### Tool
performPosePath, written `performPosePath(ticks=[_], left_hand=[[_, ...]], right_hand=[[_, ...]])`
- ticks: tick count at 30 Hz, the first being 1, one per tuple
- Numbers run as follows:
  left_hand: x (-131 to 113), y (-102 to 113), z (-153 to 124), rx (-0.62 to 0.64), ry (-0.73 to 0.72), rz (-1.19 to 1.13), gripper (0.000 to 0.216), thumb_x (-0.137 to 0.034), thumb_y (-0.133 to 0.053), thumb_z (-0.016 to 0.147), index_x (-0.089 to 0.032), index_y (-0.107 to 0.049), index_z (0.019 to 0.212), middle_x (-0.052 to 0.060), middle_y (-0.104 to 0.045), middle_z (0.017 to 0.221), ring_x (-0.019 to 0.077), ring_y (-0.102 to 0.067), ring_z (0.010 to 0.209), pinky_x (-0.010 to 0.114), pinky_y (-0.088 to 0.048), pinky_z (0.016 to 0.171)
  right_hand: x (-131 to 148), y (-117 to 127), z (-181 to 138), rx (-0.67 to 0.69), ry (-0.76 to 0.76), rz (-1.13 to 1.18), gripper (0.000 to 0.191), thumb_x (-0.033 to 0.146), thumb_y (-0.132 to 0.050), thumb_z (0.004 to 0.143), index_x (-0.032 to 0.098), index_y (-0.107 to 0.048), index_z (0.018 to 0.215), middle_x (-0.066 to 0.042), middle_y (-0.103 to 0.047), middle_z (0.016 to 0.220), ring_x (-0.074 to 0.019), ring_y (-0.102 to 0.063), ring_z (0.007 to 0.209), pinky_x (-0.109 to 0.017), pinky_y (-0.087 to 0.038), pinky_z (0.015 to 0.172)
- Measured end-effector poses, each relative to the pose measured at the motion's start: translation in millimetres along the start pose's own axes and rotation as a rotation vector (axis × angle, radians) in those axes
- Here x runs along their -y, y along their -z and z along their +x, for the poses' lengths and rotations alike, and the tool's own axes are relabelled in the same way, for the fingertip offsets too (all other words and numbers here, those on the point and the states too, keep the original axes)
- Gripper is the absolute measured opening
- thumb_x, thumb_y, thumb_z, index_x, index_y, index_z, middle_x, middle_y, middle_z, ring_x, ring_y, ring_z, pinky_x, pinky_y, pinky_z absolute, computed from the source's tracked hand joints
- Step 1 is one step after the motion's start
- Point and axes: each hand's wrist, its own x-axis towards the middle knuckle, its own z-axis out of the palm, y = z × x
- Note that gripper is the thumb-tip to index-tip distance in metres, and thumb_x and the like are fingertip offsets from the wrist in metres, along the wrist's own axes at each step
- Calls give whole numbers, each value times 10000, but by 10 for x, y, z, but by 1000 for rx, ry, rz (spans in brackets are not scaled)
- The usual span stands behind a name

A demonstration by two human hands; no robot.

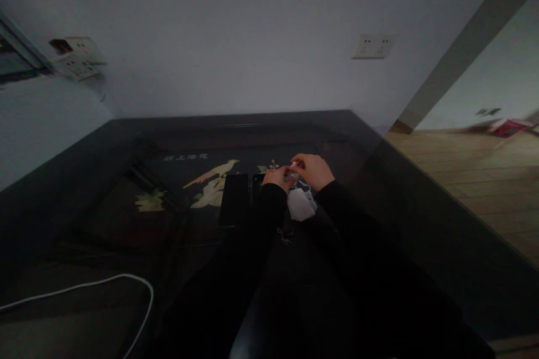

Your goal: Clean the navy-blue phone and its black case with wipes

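Observation:
My left hand (278, 178) is closed around a small see-through object (291, 176), perhaps a little bottle, above the table. Beside it on the right, my right hand (316, 171) pinches a small white piece (293, 164) at the top of that object. Whether the two parts are joined cannot be made out. Just below the hands lies a crumpled white cloth-like item (301, 205) with a thin white loop. A dark phone (234, 200) rests flat to the left. Another dark, flat object (256, 181) is partly hidden behind my left hand and sleeve.
The dark glossy table (177, 129) has bird and flower decoration and stands against the wall. A small metallic chain-like thing (285, 235) lies near my sleeve. At front left curves a white cable (126, 275). Wall sockets (373, 46) are above the table.

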Motion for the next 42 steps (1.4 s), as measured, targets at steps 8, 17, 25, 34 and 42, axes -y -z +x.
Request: performPosePath(ticks=[8, 17, 25, 34, 42], left_hand=[[5, -52, 5, -22, -61, -63, 702, -297, -637, 694, -149, -327, 1307, 81, -575, 1185, 158, -582, 987, 275, -435, 875], [278, 473, -374, -32, -13, 163, 490, -291, -485, 795, -212, -393, 1269, 45, -552, 1195, 142, -561, 1015, 302, -369, 958], [453, 577, -763, -37, 229, 500, 365, -433, -500, 746, -167, -598, 974, 147, -490, 1087, 308, -484, 1037, 428, -393, 844], [402, 400, -702, -45, 273, 426, 190, -272, -495, 745, -169, -593, 871, 118, -513, 1092, 244, -553, 969, 338, -432, 805], [596, 494, -815, -172, 328, -56, 298, -298, -462, 786, -168, -510, 1050, 11, -609, 630, 182, -601, 620, 303, -462, 640]], right_hand=[[-223, -146, -386, 89, -90, -91, 276, 348, -630, 748, 194, -603, 976, -80, -642, 968, -205, -592, 886, -285, -426, 720], [-173, -386, -442, 285, -81, -114, 344, 329, -567, 830, 150, -528, 1121, -91, -548, 1128, -204, -553, 988, -387, -471, 822], [-185, -366, -450, 330, -153, 90, 319, 329, -501, 873, 165, -507, 1146, -76, -533, 1153, -189, -558, 970, -399, -482, 807], [-182, -225, -555, 217, -153, 536, 241, 134, -645, 687, 139, -594, 923, 37, -608, 559, -105, -559, 448, -220, -473, 415], [95, 32, -795, -133, -48, 709, 185, 240, -565, 759, 178, -612, 926, -45, -692, 888, -190, -661, 797, -302, -527, 700]])
